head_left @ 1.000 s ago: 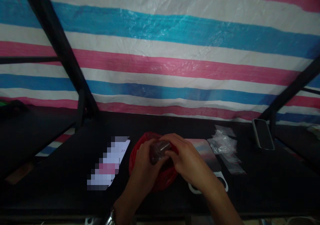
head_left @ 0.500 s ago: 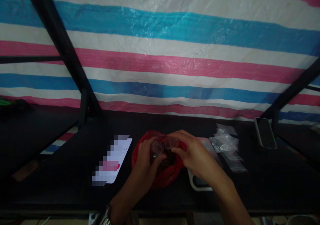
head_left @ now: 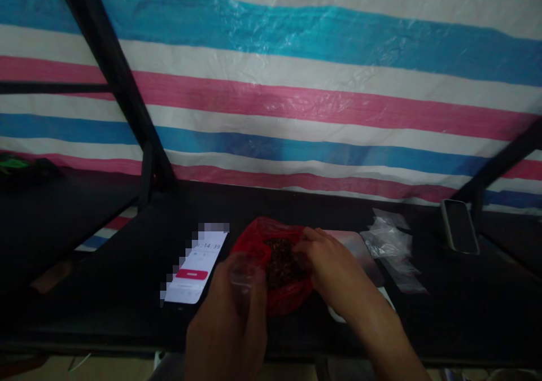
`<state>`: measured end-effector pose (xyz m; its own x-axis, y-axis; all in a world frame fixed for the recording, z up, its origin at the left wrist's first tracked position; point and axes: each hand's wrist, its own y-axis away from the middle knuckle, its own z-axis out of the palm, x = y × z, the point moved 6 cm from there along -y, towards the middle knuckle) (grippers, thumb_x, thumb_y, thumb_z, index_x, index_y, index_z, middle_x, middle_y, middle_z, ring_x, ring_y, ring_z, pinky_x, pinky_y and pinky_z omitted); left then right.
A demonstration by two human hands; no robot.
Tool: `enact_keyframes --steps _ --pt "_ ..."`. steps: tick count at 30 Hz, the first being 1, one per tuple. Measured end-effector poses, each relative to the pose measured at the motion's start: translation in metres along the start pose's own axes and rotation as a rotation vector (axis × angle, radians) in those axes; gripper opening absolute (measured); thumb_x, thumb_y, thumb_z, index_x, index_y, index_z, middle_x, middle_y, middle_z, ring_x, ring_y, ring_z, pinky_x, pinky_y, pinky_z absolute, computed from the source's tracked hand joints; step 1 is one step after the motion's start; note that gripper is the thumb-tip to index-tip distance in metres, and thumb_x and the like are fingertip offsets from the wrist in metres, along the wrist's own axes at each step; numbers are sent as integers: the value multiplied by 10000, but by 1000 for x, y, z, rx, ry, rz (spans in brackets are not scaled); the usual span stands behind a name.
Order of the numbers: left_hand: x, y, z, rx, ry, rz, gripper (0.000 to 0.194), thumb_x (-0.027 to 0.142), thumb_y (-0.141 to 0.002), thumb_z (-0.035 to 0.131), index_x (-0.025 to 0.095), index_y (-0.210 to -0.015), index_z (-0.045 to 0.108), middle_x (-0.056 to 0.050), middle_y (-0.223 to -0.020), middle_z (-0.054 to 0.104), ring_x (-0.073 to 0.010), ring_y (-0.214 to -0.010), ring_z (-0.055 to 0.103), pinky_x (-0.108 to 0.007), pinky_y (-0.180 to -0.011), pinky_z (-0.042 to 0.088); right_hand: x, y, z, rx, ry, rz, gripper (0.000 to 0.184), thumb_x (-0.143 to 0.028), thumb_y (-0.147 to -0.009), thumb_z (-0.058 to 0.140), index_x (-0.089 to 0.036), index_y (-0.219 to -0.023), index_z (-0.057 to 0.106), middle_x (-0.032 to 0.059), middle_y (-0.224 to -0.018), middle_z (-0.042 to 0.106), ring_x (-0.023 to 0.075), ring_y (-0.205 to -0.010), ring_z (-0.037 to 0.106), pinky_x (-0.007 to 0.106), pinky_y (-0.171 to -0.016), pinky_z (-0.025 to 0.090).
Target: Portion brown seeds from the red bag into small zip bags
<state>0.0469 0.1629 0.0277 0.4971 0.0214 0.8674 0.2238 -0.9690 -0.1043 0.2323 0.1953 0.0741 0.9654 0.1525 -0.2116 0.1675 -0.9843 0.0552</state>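
Observation:
My left hand (head_left: pixel 228 307) is closed around a small clear plastic bag (head_left: pixel 246 276), held upright at the near left side of a red plastic bag (head_left: pixel 254 234). The red bag stands with its mouth wide, showing dark brown loose bits (head_left: pixel 282 259) inside. Over the red bag's right rim reaches my right hand (head_left: pixel 324 259), its fingers curled down at the brown bits. Whatever those fingertips hold is hidden. Beneath my right forearm lies a flat device with a shiny metal plate (head_left: pixel 366 257) and white body, partly covered, like a small scale.
A phone with a lit screen (head_left: pixel 195 274) lies left of the red bag. Several flat clear bags (head_left: pixel 392 242) are piled to the right, with a dark-screened phone (head_left: pixel 460 227) beyond. Black frame posts (head_left: pixel 122 87) and a striped plastic sheet (head_left: pixel 296 104) bound the black table (head_left: pixel 237 197).
My left hand has drawn back toward me with the clear bag, away from the red bag's middle. My right hand has lowered its fingers to the brown bits, which now show more.

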Motion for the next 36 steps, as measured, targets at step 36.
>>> enact_keyframes --steps 36 --pt "6 -23 51 -155 239 127 500 410 -841 688 238 -1306 626 -122 -1310 724 -361 -1242 669 -594 -1089 497 17 16 -22 188 -890 -197 361 -106 -932 653 -276 -1243 723 25 -1273 744 182 -1203 689 341 -1086 509"
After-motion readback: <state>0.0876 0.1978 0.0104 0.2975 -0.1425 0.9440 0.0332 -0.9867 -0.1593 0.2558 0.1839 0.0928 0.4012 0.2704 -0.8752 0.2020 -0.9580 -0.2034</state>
